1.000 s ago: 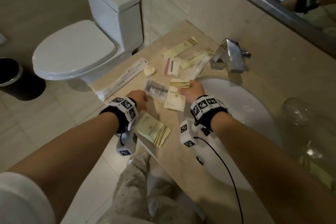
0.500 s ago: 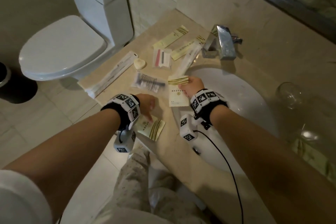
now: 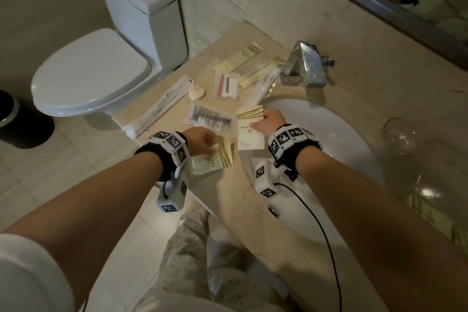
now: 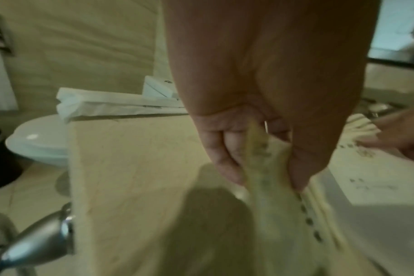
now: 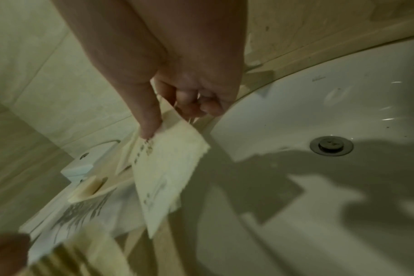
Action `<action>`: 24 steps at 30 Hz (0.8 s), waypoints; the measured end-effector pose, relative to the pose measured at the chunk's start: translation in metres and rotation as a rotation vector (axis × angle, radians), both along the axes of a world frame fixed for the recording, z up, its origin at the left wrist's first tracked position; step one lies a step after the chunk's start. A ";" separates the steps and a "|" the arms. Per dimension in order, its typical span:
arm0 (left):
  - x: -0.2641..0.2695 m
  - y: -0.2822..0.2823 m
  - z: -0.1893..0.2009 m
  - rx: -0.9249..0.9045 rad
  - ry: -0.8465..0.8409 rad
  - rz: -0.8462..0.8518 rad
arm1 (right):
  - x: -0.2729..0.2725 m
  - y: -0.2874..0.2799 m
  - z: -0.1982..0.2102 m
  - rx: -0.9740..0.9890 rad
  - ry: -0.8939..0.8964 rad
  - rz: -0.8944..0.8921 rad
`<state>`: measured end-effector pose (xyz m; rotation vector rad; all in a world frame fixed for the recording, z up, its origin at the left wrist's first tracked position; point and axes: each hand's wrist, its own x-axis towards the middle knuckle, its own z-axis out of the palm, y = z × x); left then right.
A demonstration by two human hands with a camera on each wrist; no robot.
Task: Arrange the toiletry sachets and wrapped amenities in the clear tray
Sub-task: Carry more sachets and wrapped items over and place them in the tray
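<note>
My left hand [image 3: 211, 148] pinches a cream sachet with gold stripes [image 3: 217, 159] just above the counter's front edge; in the left wrist view the left hand [image 4: 267, 179] has it between thumb and fingers, blurred. My right hand [image 3: 255, 125] holds a larger cream sachet [image 3: 249, 135] by its striped end at the basin's left rim, thumb on top in the right wrist view, right hand [image 5: 173, 121]. More amenities lie behind: a clear packet with dark print [image 3: 209, 119], a heart soap [image 3: 197, 92], a long white wrapped item [image 3: 162, 106], long cream sachets [image 3: 238, 58]. A clear container [image 3: 430, 208] with striped sachets shows dimly at right.
The white basin [image 3: 342, 149] fills the counter's middle, with a chrome tap [image 3: 307, 63] behind it. A wine glass [image 3: 400, 134] stands right of the basin. A toilet [image 3: 96, 73] and a dark bin [image 3: 15, 119] are at left, below the counter's edge.
My left hand dropped from beside the clear packet onto the striped sachet near the front edge and took hold of it. The right hand kept its sachet, drawing slightly nearer.
</note>
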<state>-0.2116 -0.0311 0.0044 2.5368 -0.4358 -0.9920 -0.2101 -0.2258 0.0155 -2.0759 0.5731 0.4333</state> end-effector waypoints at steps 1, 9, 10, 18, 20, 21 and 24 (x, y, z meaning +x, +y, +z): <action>0.005 -0.001 0.002 -0.042 -0.017 0.053 | 0.000 -0.003 0.004 0.012 -0.019 -0.001; 0.037 -0.041 0.040 -0.268 -0.108 0.070 | -0.008 -0.036 0.040 0.040 -0.037 0.177; 0.038 -0.049 0.045 -0.282 -0.112 0.068 | -0.010 -0.041 0.043 0.022 -0.027 0.209; 0.039 -0.120 0.064 -0.307 -0.027 -0.112 | -0.036 -0.086 0.065 0.038 -0.010 0.135; 0.035 -0.141 0.067 -0.281 -0.032 -0.160 | -0.046 -0.101 0.068 0.041 -0.044 0.008; 0.033 -0.151 0.068 -0.286 -0.038 -0.170 | -0.053 -0.110 0.069 0.038 -0.049 -0.069; 0.025 -0.184 0.070 -0.317 -0.065 -0.183 | -0.081 -0.140 0.072 0.163 -0.041 -0.340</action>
